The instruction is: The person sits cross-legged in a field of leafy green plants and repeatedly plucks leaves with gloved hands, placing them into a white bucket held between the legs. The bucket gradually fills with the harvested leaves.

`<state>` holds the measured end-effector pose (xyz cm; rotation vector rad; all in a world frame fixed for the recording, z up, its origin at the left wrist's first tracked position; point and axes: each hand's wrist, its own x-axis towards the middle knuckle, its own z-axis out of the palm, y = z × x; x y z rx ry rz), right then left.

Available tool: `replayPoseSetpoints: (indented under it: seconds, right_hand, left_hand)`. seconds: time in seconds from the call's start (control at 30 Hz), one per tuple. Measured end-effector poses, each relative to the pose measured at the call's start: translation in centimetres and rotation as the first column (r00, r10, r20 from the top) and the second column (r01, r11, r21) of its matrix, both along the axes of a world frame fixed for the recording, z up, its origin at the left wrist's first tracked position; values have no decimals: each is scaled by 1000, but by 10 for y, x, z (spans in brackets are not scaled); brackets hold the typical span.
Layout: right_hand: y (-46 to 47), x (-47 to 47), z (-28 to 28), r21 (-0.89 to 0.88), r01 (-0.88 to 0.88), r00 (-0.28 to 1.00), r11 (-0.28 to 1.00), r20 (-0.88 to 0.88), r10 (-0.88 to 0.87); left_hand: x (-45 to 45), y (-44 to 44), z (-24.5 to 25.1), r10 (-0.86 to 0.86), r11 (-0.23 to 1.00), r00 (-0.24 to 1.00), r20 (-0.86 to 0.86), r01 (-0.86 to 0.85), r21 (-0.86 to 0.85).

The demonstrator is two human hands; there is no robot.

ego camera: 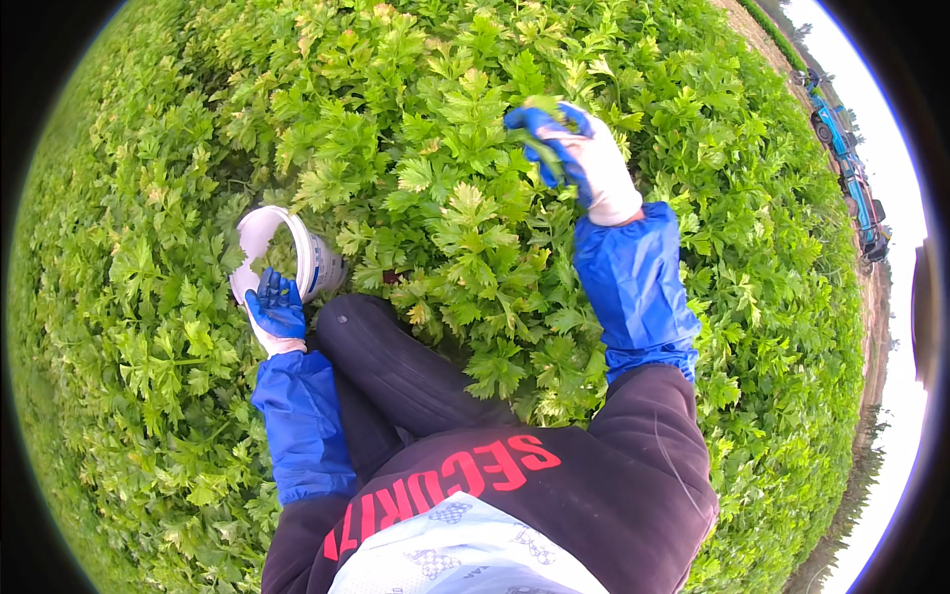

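Observation:
My right hand (600, 165), in a white glove with blue coated fingers, is raised over the dense leafy celery plants (460, 163). Its fingers curl around a green celery sprig (548, 152), blurred by motion. To the left, my left hand (276, 310) wears the same kind of glove. It lies palm up at the near rim of a white plastic bucket (303, 249), fingers loosely bent, with a small green bit at them. The bucket is tipped on its side among the plants, its mouth facing left. Green leaves (280, 249) show inside it.
My bent knee (352, 319) in dark trousers is beside the bucket. Celery foliage surrounds me on all sides. Far off at the right edge, blue vehicles (846, 160) stand on a bare dirt strip (876, 319).

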<state>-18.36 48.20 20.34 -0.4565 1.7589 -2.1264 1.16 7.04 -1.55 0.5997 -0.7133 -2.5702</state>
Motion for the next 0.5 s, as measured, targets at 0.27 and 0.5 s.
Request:
replayPoseSetpoints:
  seconds: [0.27,0.5]
  right_hand:
    - [-264,68,-45,91,-428,887,899,-150,437]
    - [-411,28,-181,622,-122,777,774,-425,465]
  left_hand:
    - [11,-7,-6,326,944,944,47,-328,37]
    - [12,-3,-4,482,866,860,167,-497,61]
